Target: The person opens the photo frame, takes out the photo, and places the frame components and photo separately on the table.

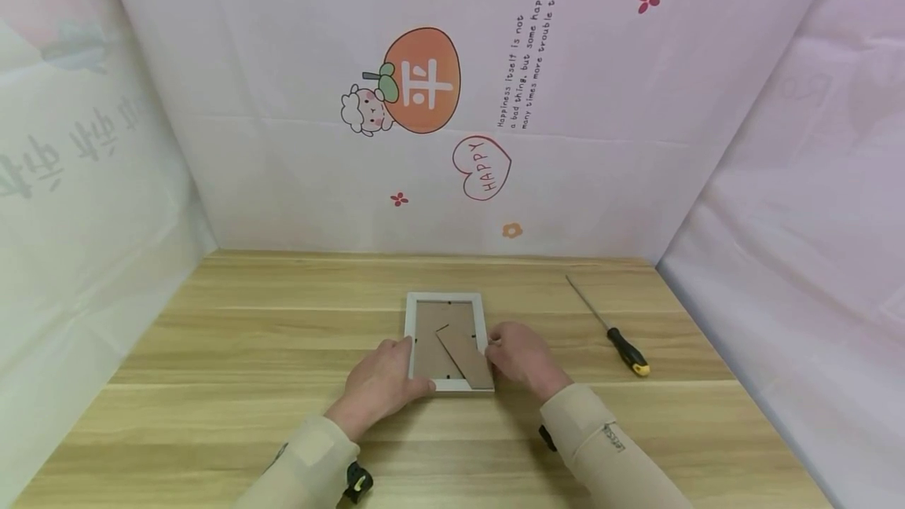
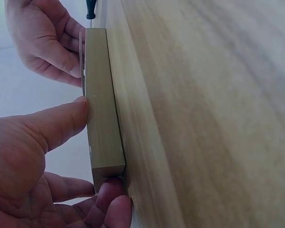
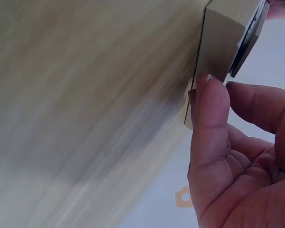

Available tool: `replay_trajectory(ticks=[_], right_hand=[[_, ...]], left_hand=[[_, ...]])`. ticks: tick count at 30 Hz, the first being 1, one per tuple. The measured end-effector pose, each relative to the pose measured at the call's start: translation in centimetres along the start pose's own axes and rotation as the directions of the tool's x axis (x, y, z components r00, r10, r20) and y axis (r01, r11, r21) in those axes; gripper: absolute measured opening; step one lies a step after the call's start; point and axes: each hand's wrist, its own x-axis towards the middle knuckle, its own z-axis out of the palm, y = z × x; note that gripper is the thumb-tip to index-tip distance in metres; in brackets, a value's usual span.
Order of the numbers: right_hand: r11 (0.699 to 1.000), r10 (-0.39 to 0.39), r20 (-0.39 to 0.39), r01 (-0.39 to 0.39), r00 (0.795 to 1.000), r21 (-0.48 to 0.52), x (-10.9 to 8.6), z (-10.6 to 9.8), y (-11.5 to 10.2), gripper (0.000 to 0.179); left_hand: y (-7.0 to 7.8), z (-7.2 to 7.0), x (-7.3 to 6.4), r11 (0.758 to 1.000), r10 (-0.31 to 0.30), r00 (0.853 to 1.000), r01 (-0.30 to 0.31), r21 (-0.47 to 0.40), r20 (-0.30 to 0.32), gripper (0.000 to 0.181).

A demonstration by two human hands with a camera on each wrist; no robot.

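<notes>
A white picture frame lies face down on the table, its brown backing board upward. Across the backing slants a brown easel stand, its lower end reaching the frame's near right corner. My left hand grips the frame's near left corner, thumb on the near rim and fingers along the left side. At the right edge, my right hand holds the frame between thumb and fingers. The left wrist view shows the left thumb against the frame's back rim. In the right wrist view, a fingertip presses the frame's side.
A screwdriver with a black and yellow handle lies to the right, its shaft pointing away. Small dark tabs stand around the backing's edges. White printed sheets rise behind and on both sides of the wooden table.
</notes>
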Motion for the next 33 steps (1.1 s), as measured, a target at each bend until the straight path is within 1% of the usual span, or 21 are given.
replay_trajectory(ticks=[3,7,11,16,20,24,28,33], right_hand=[[1.0,0.004,-0.024,-0.004,1.0,-0.012,-0.1,-0.5,0.5,0.041],[0.999,0.021,-0.072,-0.024,0.997,-0.034,-0.2,-1.3,1.5,0.044],[0.988,0.039,-0.13,-0.057,0.991,-0.141,-0.3,-2.6,2.8,0.045],[0.954,0.054,-0.196,-0.108,0.979,-0.279,-0.5,-4.4,5.1,0.047],[0.945,0.077,-0.214,-0.14,0.974,-0.296,-1.1,-5.7,6.7,0.046],[0.945,0.113,-0.216,-0.172,0.97,-0.277,-1.6,-6.7,7.8,0.048],[0.944,0.135,-0.225,-0.195,0.965,-0.268,-1.9,-7.3,9.0,0.044],[0.94,0.166,-0.23,-0.225,0.959,-0.257,-2.0,-7.7,10.5,0.034]], left_hand=[[0.0,0.0,0.0,1.0,-0.003,1.0,0.003,0.001,0.003,0.09],[0.0,0.1,0.1,1.0,-0.004,1.0,0.004,0.004,0.006,0.091],[0.0,0.1,0.1,1.0,-0.007,1.0,0.007,0.004,0.008,0.091],[0.0,0.1,0.0,1.0,-0.01,1.0,0.01,0.002,0.011,0.091],[-0.1,0.1,0.0,1.0,-0.012,1.0,0.011,0.008,0.008,0.091],[-0.2,0.1,0.0,1.0,-0.017,1.0,0.017,0.009,0.002,0.091],[-0.1,0.1,0.0,1.0,-0.021,1.0,0.021,0.001,0.005,0.092],[0.0,0.2,0.0,1.0,-0.017,1.0,0.017,0.003,0.008,0.091]])
